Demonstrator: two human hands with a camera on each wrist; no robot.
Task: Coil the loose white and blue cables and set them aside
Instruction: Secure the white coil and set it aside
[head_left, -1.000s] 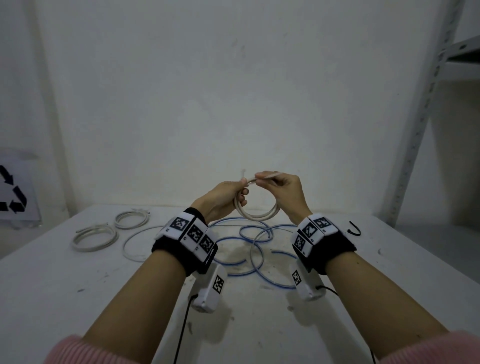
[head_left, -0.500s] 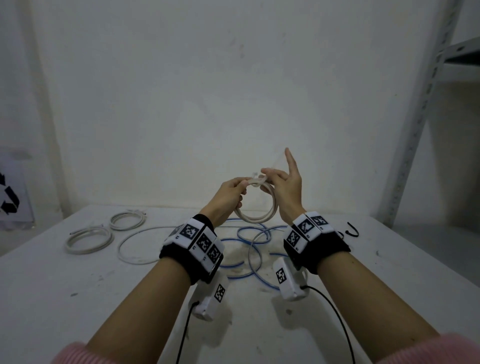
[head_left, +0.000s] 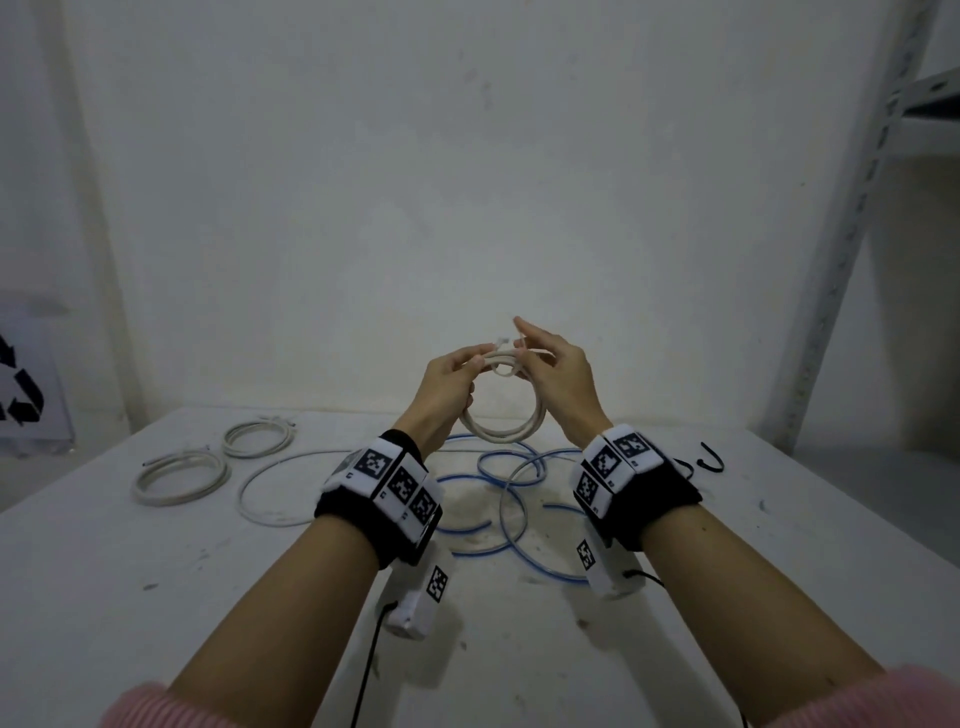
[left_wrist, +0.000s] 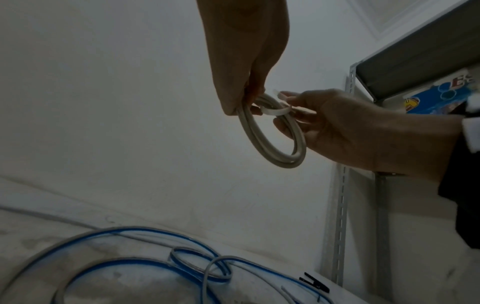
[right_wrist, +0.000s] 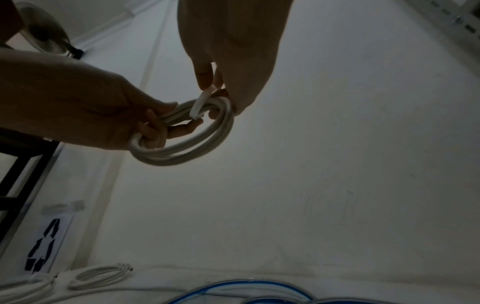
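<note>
A white cable coil (head_left: 503, 426) hangs in the air above the table between both hands. My left hand (head_left: 457, 374) grips the coil's top left, fingers curled through the loops (right_wrist: 153, 131). My right hand (head_left: 545, 364) pinches a flat white tie strip (right_wrist: 201, 102) that wraps over the coil's top (left_wrist: 275, 110). Loose blue cables (head_left: 498, 499) lie tangled on the white table (head_left: 156, 597) under my wrists. A loose white cable loop (head_left: 270, 493) lies to their left.
Two finished white coils (head_left: 179, 475) (head_left: 257, 439) lie at the table's back left. A black hook-shaped clip (head_left: 709, 462) lies at the back right. A metal shelf upright (head_left: 852, 208) stands at the right. A recycling sign (head_left: 21, 400) hangs on the left wall.
My right hand has brought the tie strip over the top of the coil, and its raised forefinger has come down. Both hands with the coil have stayed at about the same height.
</note>
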